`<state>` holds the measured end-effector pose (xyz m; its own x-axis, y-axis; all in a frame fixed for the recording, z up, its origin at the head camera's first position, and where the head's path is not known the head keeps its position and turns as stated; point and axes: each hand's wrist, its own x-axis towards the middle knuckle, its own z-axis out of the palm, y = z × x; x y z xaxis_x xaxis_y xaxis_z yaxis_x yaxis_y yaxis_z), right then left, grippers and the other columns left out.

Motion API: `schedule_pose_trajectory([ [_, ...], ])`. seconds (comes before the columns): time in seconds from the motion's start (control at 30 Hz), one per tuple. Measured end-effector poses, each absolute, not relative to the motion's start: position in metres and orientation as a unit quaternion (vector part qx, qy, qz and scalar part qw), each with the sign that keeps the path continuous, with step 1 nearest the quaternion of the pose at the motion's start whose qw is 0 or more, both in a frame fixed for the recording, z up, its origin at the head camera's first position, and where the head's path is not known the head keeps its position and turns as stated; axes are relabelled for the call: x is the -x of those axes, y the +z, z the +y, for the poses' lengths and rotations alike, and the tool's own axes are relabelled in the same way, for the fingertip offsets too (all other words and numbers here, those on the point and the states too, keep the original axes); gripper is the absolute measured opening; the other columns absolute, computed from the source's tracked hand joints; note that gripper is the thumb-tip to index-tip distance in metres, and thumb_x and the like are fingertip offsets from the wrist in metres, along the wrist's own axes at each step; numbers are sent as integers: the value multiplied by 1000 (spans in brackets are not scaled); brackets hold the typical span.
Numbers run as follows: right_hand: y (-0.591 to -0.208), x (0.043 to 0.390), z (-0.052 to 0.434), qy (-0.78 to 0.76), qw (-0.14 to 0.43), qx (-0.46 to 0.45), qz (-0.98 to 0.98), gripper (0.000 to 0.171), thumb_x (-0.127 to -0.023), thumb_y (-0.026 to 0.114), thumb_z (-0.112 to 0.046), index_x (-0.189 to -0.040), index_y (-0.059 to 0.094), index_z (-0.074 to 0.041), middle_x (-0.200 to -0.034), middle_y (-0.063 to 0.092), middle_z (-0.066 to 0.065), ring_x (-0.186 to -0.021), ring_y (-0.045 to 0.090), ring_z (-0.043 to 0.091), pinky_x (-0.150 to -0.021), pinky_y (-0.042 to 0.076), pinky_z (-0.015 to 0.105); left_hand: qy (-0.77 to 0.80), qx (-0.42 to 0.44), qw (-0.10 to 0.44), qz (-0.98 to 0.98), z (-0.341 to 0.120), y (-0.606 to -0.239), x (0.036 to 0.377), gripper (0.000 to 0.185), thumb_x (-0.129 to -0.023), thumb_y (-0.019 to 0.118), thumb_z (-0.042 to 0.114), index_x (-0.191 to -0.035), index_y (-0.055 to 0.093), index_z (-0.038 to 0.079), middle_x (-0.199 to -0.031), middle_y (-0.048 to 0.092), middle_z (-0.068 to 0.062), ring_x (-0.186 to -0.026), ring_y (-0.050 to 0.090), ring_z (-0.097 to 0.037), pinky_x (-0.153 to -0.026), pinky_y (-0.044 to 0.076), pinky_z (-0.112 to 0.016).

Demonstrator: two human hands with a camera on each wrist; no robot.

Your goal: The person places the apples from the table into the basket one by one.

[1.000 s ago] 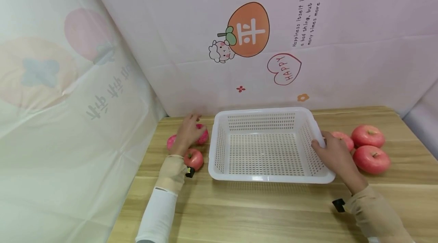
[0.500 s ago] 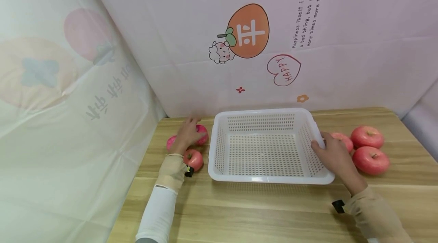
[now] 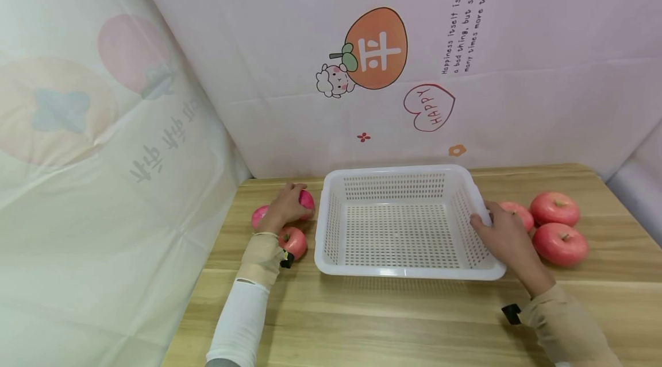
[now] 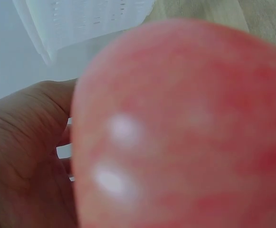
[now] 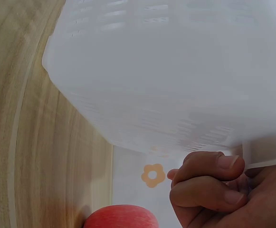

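Your left hand [image 3: 283, 210] is curled over the top of a pink-red apple [image 3: 306, 200] just beside the left wall of the white basket [image 3: 403, 271]; the left wrist view is filled by that apple [image 4: 185, 128], with the palm wrapped along its side, so the grasp looks full rather than fingertip-only; your right hand [image 3: 504, 235] clasps the basket's right rim, thumb inside and fingers curled under the lip [image 5: 209, 183]. Two more apples sit by your left wrist, one near [image 3: 293, 240] and one behind [image 3: 258, 216]; three lie on the wooden table [image 3: 393, 321] to the right, the closest [image 3: 517, 213] just beyond your right knuckles. To do this well, close the fingers round the fruit below its widest part before you raise it; lift straight up so it clears the rim; keep the basket pinned so it cannot slide; watch that your forearm does not nudge the neighbouring apples into a roll.
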<state>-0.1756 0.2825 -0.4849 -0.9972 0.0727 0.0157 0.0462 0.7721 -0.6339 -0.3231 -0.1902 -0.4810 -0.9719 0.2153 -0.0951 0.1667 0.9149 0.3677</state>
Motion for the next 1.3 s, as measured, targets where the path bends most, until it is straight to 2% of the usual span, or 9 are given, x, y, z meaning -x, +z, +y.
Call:
schedule_pose_trajectory([
  [0.27, -487, 175, 283, 335, 22, 33, -941, 69, -110, 50, -34, -151, 37, 21, -132, 60, 43, -96, 71, 42, -81, 64, 57, 184, -98, 70, 975, -190, -482, 323, 83, -86, 79, 32, -159, 46, 11, -160, 44, -18, -137, 54, -39, -110, 53, -58],
  [0.67, -488, 175, 282, 333, 21, 38, -942, 70, -110, 51, -34, -151, 37, 21, -135, 57, 45, -103, 68, 47, -87, 62, 63, 195, -101, 69, 973, -190, -483, 323, 82, -85, 78, 29, -158, 47, 8, -156, 47, -17, -136, 52, -38, -108, 55, -58],
  [0.83, -488, 175, 282, 335, 20, 37, -941, 70, -110, 51, -33, -151, 37, 21, -135, 58, 45, -101, 69, 46, -85, 63, 61, 199, -97, 72, 972, -189, -483, 323, 82, -86, 79, 29, -159, 46, 9, -156, 46, -17, -136, 52, -38, -108, 55, -57],
  [1.07, -486, 176, 282, 333, 19, 39, -942, 70, -110, 51, -33, -151, 37, 20, -136, 56, 46, -104, 68, 48, -90, 60, 66, 195, -91, 70, 974, -190, -482, 326, 82, -86, 79, 32, -158, 46, 12, -159, 43, -20, -135, 53, -38, -105, 57, -57],
  [1.3, -485, 176, 282, 335, 18, 41, -941, 70, -110, 51, -34, -151, 37, 20, -136, 56, 45, -105, 68, 48, -90, 60, 66, 188, -90, 64, 976, -190, -474, 327, 82, -88, 79, 34, -159, 45, 11, -160, 44, -20, -135, 52, -39, -105, 57, -56],
])
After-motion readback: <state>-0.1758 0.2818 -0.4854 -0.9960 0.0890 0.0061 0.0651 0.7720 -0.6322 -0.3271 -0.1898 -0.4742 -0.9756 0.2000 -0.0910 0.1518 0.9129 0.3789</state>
